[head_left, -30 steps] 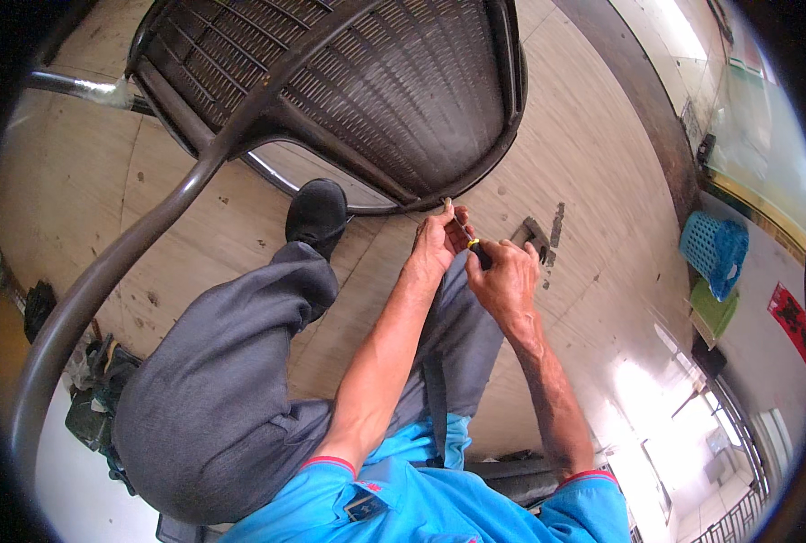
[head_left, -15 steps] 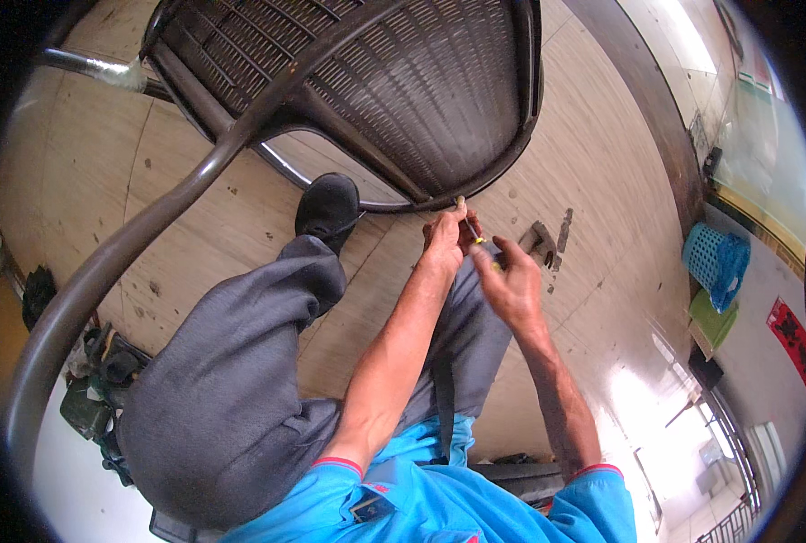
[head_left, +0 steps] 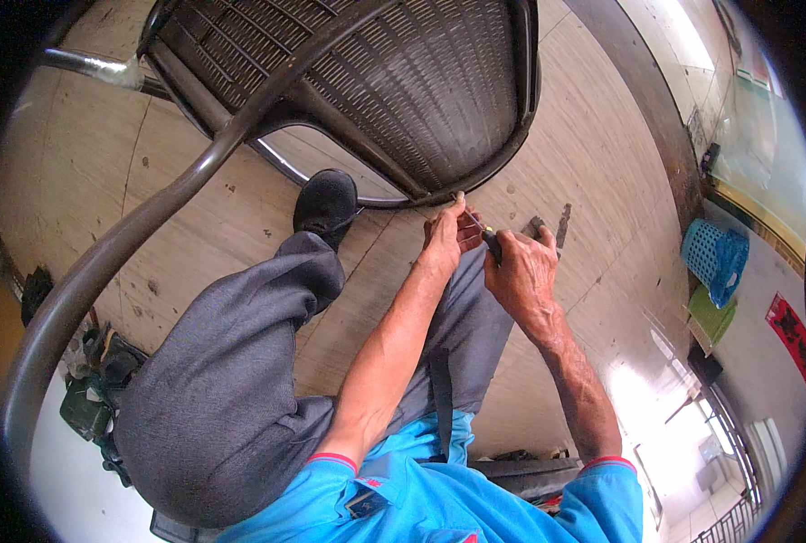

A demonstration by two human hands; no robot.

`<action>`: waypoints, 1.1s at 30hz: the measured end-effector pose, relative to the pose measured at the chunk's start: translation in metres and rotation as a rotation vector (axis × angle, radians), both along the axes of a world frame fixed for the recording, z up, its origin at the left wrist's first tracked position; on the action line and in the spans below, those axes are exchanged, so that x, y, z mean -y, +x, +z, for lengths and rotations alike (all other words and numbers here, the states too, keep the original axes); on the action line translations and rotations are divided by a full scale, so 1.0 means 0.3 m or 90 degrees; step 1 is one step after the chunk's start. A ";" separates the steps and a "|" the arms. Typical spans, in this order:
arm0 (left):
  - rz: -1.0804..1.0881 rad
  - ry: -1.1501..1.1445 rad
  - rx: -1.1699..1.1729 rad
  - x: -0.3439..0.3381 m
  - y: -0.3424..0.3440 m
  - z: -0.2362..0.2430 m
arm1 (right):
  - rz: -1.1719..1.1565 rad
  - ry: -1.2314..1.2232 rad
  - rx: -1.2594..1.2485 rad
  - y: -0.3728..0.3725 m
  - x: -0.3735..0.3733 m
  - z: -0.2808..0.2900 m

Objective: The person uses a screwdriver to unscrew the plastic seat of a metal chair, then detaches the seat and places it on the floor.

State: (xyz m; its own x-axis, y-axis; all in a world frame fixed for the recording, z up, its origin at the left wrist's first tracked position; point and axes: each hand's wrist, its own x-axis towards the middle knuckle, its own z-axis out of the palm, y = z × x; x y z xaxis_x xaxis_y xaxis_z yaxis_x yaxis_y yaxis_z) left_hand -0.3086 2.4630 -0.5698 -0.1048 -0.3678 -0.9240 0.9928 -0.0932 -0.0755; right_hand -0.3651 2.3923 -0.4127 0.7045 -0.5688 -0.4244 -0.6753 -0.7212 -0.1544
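A dark brown plastic chair (head_left: 421, 100) with a woven-pattern panel lies tipped over in front of me. My right hand (head_left: 528, 281) grips the dark handle of a screwdriver (head_left: 492, 242), which has a yellow band. Its thin shaft points toward the chair's near rim and runs by my left hand (head_left: 445, 233). That hand is closed right below the rim, its thumb raised to the edge. Whatever sits between its fingers is too small to make out, and the screwdriver's tip is hidden there.
My black shoe (head_left: 325, 208) rests by the chair's metal tube. Beyond my right hand a dark metal piece (head_left: 561, 224) lies on the tiled floor. A blue basket (head_left: 700, 246) stands at the right. Assorted dark items (head_left: 95, 398) are piled at the left.
My right hand has shifted slightly right and turned, its fingers now wrapped around the screwdriver handle. The left hand stays nearly in place at the chair rim.
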 end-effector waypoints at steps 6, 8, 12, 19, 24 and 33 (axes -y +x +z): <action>0.041 0.010 -0.002 0.017 0.009 0.042 | 0.002 -0.035 0.090 -0.037 -0.033 -0.008; 0.039 0.006 -0.003 0.017 0.005 0.030 | -0.268 0.145 0.102 -0.052 -0.041 0.006; 0.032 -0.027 0.000 0.008 -0.013 0.002 | -0.526 0.338 0.020 -0.071 -0.038 0.039; 0.088 -0.086 -0.038 -0.013 -0.009 -0.007 | -0.013 -0.011 0.107 -0.055 -0.015 0.031; -0.027 -0.073 0.012 -0.015 0.010 -0.001 | 0.043 -0.092 0.118 -0.060 0.010 0.034; 0.011 -0.046 0.022 -0.009 0.020 -0.009 | -0.392 0.165 0.117 -0.056 -0.037 0.012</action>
State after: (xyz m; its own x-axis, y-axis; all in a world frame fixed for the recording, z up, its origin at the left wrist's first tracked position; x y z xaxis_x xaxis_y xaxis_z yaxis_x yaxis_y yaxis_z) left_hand -0.3028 2.4656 -0.5724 -0.0657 -0.4357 -0.8977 0.9963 -0.0793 -0.0345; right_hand -0.3817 2.4036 -0.4090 0.3595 -0.7846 -0.5051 -0.8965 -0.1402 -0.4203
